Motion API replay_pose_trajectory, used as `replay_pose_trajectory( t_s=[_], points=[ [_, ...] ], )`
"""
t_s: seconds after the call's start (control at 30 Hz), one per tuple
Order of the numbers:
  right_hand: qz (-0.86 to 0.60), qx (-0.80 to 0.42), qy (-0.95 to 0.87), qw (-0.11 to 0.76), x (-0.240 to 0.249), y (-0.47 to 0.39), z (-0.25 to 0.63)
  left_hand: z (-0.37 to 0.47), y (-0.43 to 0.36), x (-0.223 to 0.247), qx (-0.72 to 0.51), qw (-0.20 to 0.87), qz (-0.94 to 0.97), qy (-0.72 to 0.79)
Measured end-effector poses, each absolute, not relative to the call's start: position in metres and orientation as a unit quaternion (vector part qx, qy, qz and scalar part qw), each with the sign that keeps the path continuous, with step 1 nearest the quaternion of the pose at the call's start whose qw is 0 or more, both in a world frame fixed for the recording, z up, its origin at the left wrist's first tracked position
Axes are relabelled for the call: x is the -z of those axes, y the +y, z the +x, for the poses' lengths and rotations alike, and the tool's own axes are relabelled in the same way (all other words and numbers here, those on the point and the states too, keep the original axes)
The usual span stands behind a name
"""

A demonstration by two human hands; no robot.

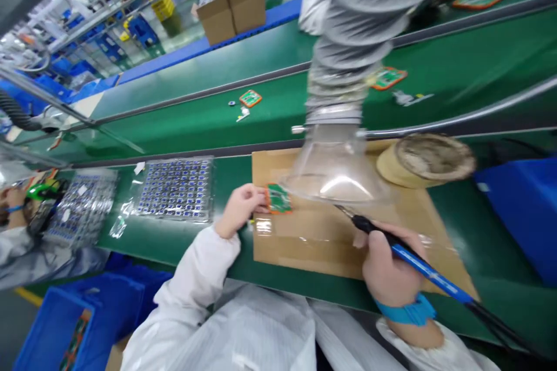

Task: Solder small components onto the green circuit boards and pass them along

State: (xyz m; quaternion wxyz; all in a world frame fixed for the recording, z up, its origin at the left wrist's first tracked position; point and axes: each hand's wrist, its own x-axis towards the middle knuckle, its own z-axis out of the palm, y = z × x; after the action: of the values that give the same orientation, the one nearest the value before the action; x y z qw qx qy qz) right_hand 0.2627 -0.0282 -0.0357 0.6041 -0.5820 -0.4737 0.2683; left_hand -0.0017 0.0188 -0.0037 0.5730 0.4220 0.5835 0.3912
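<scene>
Green and orange, the board (pixel 279 199) sits mid-frame over the left edge of the cardboard (pixel 313 249), on a green bench (pixel 232 171). Behind, a belt (pixel 187 122) crosses the frame; workshop floor fills the upper left. A stretch of cardboard separates board and iron (pixel 429 273), under the hood (pixel 333 153). The left hand (pixel 241 207) pinches the board's left side; the right hand (pixel 391 266), lower right, grips the iron pen-fashion, tip angled up-left.

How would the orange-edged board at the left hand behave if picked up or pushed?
The board looks thin and flat: probably light and stiff. Pushed across the cardboard, it would likely slide rather than roll. Held at one edge by the left hand, it may tilt if lifted.
</scene>
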Motion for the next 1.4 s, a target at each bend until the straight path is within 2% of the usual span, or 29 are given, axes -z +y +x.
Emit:
replay_pose_trajectory(
  t_s=[0.03,0.17,0.23,0.3,0.4,0.5,0.67,0.77,0.87,1.03,1.17,1.27,1.4],
  points=[
    [-0.58,-0.281,-0.486,0.59,0.036,-0.03,0.259,0.009,0.013,0.007,-0.356,0.552,0.471,0.589],
    [-0.518,-0.364,-0.605,0.483,0.05,-0.037,0.245,-0.007,0.009,-0.002,-0.243,0.267,0.677,0.641],
    [-0.49,-0.367,-0.671,0.418,0.061,-0.038,0.241,-0.047,0.017,-0.016,-0.225,0.171,0.667,0.689],
    [-0.482,-0.352,-0.698,0.395,0.069,-0.039,0.24,-0.095,0.031,-0.027,-0.204,0.095,0.618,0.753],
    [-0.505,-0.346,-0.683,0.399,0.07,-0.039,0.239,-0.15,0.058,-0.031,-0.092,0.029,0.615,0.783],
    [-0.531,-0.382,-0.656,0.378,0.064,-0.04,0.238,-0.171,0.082,-0.03,-0.016,0.015,0.624,0.781],
    [-0.538,-0.398,-0.633,0.389,0.05,-0.039,0.235,-0.172,0.099,-0.053,-0.021,0.05,0.651,0.757],
    [-0.535,-0.38,-0.649,0.385,0.044,-0.036,0.235,-0.167,0.088,-0.069,-0.066,0.054,0.655,0.751],
    [-0.525,-0.371,-0.651,0.403,0.044,-0.034,0.236,-0.143,0.061,-0.067,-0.245,0.099,0.624,0.736],
    [-0.512,-0.36,-0.64,0.445,0.048,-0.039,0.239,-0.062,0.015,-0.03,-0.534,0.317,0.506,0.598],
    [-0.506,-0.38,-0.588,0.504,0.046,-0.041,0.238,-0.016,0.01,-0.01,-0.655,0.441,0.362,0.496],
    [-0.508,-0.409,-0.523,0.549,0.036,-0.038,0.234,0.002,0.009,-0.013,-0.589,0.499,0.396,0.498],
    [-0.502,-0.465,-0.482,0.548,0.018,-0.034,0.223,0.023,-0.001,-0.021,-0.34,0.604,0.485,0.533]
  ],
)
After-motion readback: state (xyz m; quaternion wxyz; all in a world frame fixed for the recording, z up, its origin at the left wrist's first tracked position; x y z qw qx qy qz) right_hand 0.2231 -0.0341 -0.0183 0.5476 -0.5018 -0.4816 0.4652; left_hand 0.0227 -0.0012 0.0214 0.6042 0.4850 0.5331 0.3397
